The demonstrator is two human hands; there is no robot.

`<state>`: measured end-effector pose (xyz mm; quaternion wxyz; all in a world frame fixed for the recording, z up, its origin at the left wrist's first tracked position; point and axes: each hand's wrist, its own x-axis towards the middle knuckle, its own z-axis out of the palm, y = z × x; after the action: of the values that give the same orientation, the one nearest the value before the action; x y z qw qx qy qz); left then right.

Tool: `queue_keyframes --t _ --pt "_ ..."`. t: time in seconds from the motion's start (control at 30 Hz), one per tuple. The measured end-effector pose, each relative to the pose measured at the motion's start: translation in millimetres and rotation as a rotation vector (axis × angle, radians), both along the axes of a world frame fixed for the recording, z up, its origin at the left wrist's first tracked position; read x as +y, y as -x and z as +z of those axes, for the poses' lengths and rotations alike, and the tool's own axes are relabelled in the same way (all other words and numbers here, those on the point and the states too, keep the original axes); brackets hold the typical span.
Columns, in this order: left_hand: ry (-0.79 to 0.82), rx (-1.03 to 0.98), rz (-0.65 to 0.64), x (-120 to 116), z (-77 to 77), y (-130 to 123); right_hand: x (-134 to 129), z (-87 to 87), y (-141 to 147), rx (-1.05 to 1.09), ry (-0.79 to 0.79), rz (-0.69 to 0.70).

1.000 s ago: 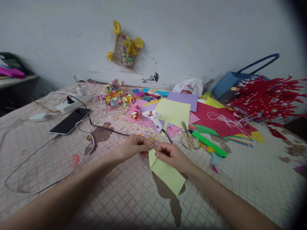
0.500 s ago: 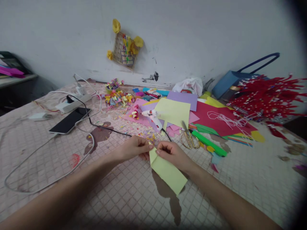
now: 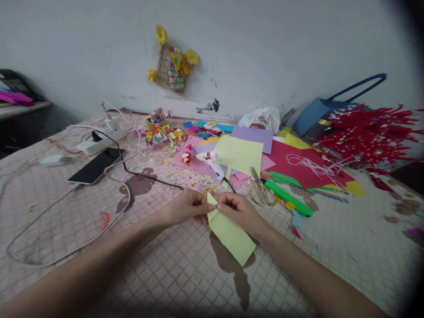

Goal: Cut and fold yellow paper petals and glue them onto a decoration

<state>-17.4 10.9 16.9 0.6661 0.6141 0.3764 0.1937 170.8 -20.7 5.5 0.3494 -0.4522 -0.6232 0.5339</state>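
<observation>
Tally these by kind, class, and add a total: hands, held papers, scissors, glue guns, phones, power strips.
Left hand and right hand: 2
Held pale green paper: 1
Pair of scissors: 1
Glue gun: 1
Phone: 1
Power strip: 1
Total: 7

Upper corner [image 3: 210, 199] of paper [image 3: 233, 234] now higher

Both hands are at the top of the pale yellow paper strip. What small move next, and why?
Probably a light press along the crease with the right hand while the left hand steadies the corner: both pinch the pale yellow paper strip near its upper end, where a crease shows.
</observation>
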Motion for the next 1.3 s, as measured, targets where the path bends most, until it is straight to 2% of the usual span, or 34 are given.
queue_keyframes --t 0.1,0.27,0.5,0.67,0.87,1.03,1.23,1.3 --pt "0.058 0.036 -0.051 -1.0 0.7 0.1 0.6 0.7 -0.2 0.013 0.0 -0.048" --pt "0.056 0.038 -0.048 -3.5 1.4 0.2 0.9 0.7 -0.1 0.021 0.002 -0.058" --pt "0.031 0.049 -0.198 -1.2 -6.4 4.9 2.7 -0.8 -1.7 0.012 -0.002 -0.097" --pt "0.033 0.023 -0.292 2.1 -6.3 8.0 4.6 -0.8 -3.9 0.0 -0.015 -0.093" --pt "0.041 0.019 -0.143 2.2 -4.1 3.5 4.6 0.3 -2.6 -0.012 -0.031 -0.032" --pt "0.017 -0.009 -0.195 2.0 -3.8 4.4 3.8 -1.9 -1.1 -0.007 -0.031 0.0" --pt "-0.037 0.058 -0.127 1.9 -5.7 5.2 2.9 -1.8 0.5 -0.015 -0.045 0.029" --pt "-0.037 0.041 -0.162 1.4 -7.1 5.2 3.0 -0.5 0.7 -0.016 -0.045 0.004"
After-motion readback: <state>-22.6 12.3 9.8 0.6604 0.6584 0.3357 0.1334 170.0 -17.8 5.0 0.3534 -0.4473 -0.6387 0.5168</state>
